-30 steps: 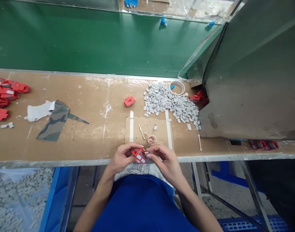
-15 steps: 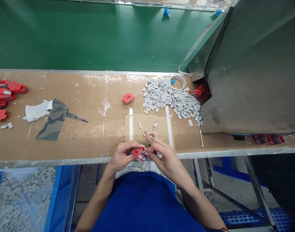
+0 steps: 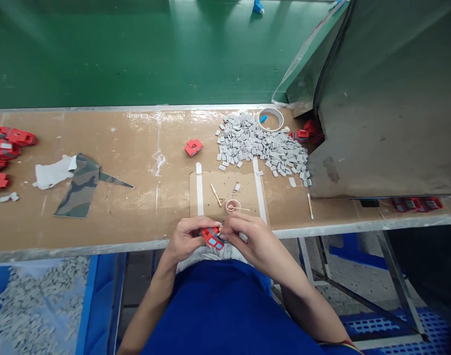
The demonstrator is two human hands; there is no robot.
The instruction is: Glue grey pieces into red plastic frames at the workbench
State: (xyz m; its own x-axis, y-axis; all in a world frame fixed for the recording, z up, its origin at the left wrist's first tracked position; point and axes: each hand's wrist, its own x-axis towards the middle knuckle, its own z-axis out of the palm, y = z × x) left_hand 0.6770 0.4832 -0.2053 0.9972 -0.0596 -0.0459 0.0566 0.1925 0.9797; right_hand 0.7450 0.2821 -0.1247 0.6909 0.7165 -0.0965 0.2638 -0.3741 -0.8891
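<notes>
Small red part (image 3: 212, 237) at the near edge of the bench (image 3: 136, 197), left hand (image 3: 186, 239) closed around its left side, right hand (image 3: 247, 239) pinching its right side, little cup (image 3: 233, 205) just beyond, pile of grey pieces (image 3: 262, 147) farther right

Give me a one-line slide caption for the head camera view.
Both hands, left hand and right hand, hold a red part at the bench edge.
</notes>
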